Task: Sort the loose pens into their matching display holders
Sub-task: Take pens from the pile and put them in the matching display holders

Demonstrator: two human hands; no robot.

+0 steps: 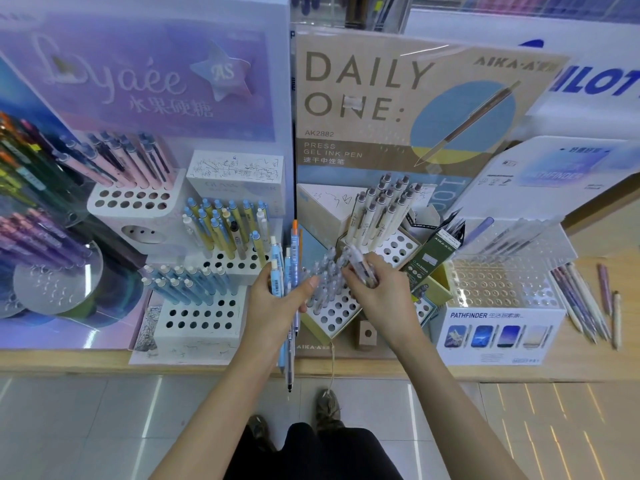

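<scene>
Left hand (274, 299) grips a bundle of pens (294, 249); right hand (379, 291) pinches one clear pen (361, 266) above the white holder (333, 312).

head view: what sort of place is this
Most likely a stationery shop's pen counter: a DAILY ONE gel ink pen advert board, white holed holders stocked with matching pens, and a PATHFINDER display box.

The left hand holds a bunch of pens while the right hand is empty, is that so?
Not quite. The head view shows the right hand pinching a pale clear pen; the left hand does hold the bunch of pens.
</scene>
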